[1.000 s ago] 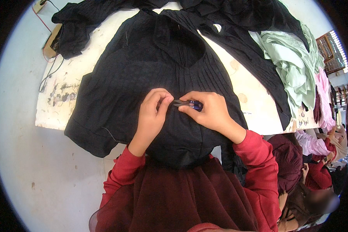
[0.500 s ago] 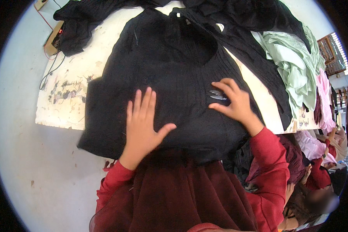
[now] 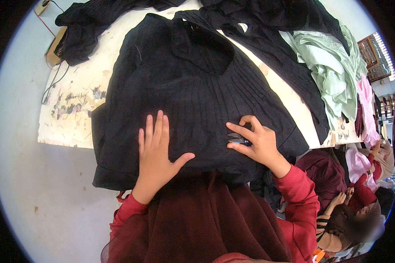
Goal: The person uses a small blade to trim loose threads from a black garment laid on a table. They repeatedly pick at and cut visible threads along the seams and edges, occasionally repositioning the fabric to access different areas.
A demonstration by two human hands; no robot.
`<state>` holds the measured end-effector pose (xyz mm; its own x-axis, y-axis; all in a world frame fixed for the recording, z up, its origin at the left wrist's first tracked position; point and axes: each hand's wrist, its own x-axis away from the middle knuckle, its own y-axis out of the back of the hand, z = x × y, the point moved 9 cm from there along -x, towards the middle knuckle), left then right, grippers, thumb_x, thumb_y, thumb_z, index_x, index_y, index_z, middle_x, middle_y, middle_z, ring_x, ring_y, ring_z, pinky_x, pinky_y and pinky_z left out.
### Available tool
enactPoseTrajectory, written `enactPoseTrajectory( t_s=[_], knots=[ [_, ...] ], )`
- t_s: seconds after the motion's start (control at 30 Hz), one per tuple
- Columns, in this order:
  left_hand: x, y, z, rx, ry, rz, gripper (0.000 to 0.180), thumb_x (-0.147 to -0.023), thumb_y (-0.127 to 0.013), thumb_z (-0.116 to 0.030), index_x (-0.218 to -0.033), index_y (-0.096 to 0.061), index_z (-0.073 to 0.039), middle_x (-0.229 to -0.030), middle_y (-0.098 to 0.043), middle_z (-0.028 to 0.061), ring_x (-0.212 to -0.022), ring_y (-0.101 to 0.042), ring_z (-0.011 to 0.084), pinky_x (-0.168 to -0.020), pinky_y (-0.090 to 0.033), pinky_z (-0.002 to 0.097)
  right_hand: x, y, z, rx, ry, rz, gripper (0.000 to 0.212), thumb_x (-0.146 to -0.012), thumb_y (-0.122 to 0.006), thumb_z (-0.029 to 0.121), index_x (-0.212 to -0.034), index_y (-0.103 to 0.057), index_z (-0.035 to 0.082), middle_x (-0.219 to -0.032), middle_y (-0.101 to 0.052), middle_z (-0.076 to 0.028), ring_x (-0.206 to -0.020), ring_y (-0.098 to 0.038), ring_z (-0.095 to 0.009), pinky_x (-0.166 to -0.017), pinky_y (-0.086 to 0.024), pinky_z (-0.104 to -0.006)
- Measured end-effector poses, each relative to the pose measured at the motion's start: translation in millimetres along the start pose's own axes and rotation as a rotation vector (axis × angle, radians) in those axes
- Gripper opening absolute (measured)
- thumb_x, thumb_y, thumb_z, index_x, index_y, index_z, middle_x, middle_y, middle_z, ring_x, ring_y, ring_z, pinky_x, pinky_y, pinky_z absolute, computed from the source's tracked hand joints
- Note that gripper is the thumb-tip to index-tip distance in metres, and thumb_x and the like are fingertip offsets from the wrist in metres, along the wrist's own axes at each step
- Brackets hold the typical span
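A black garment (image 3: 162, 87) with narrow pleats and a neck opening lies spread over the table, its lower edge hanging over the near side toward my lap. My left hand (image 3: 158, 153) rests palm down on the cloth, fingers stretched and thumb out to the side. To its right, my right hand (image 3: 259, 144) is curled around small thread snips (image 3: 238, 140), whose blades point left just above the fabric. Part of the snips is hidden by the palm and fingers. A loose thread (image 3: 139, 53) shows on the garment's upper left.
The pale, stained table (image 3: 70, 114) carries more black cloth (image 3: 267, 26) along its far side. Light green fabric (image 3: 322, 61) and pink fabric (image 3: 366, 109) are heaped at the right. A power strip (image 3: 56, 48) with cords is at the far left. Another person (image 3: 342, 219) sits at lower right.
Both hands have come nearer to me, and the black garment has slid the same way, its pleats now spread more visibly. The right fingers have drawn in around the snips.
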<state>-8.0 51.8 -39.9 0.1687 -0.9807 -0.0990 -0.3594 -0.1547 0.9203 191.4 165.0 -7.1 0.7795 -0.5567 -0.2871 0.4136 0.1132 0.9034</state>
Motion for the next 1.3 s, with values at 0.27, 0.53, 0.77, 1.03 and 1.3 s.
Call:
enactPoseTrajectory(
  t_s=[0.27,0.53,0.77,1.03,1.3],
  knots=[
    [-32.4,37.6,-41.4,0.240,-0.036,-0.288,0.049,-0.079,-0.078,-0.029,-0.119,-0.064,-0.004,-0.125,-0.059,0.0126,-0.118,-0.054,0.0333,-0.100,-0.041,0.0446,3.9,-2.8,0.5,-0.074,-0.046,0.049,0.052,-0.073,-0.081,0.043,-0.119,-0.070,0.022,-0.101,-0.059,-0.002,-0.070,-0.065,-0.019,-0.061,-0.052,-0.0311],
    [-51.7,2.5,-57.1,0.243,-0.099,-0.309,0.017,-0.083,-0.073,-0.016,-0.095,-0.070,-0.004,-0.102,-0.064,0.0058,-0.098,-0.058,0.0279,-0.087,-0.046,0.0413,5.1,-3.6,0.7,-0.076,-0.042,0.060,0.051,-0.073,-0.082,0.040,-0.118,-0.070,0.020,-0.103,-0.059,-0.002,-0.068,-0.065,-0.018,-0.060,-0.052,-0.0305],
    [-52.4,0.8,-53.0,0.340,-0.090,-0.361,0.008,-0.086,-0.068,-0.010,-0.087,-0.063,-0.004,-0.098,-0.064,0.0070,-0.098,-0.058,0.0281,-0.087,-0.044,0.0406,-0.1,1.5,-3.4,-0.224,-0.106,0.096,0.046,-0.075,-0.081,0.037,-0.116,-0.071,0.017,-0.100,-0.061,-0.003,-0.074,-0.066,-0.023,-0.064,-0.053,-0.0322],
    [-55.3,2.5,-38.2,0.592,-0.042,-0.341,0.008,-0.090,-0.066,-0.009,-0.089,-0.064,-0.002,-0.098,-0.067,0.0102,-0.097,-0.061,0.0280,-0.090,-0.043,0.0388,-40.3,6.3,-7.5,-0.437,-0.195,0.130,0.039,-0.078,-0.081,0.026,-0.110,-0.072,0.005,-0.097,-0.072,-0.011,-0.086,-0.070,-0.021,-0.075,-0.052,-0.0312],
    [-56.9,1.8,-34.8,0.653,-0.002,-0.304,0.008,-0.090,-0.066,-0.009,-0.088,-0.065,-0.001,-0.097,-0.067,0.0101,-0.097,-0.061,0.0264,-0.091,-0.043,0.0377,-55.6,-8.2,4.3,-0.288,-0.266,0.221,0.026,-0.079,-0.079,0.029,-0.095,-0.075,0.010,-0.080,-0.072,-0.008,-0.071,-0.071,-0.024,-0.063,-0.053,-0.0314]
  ],
)
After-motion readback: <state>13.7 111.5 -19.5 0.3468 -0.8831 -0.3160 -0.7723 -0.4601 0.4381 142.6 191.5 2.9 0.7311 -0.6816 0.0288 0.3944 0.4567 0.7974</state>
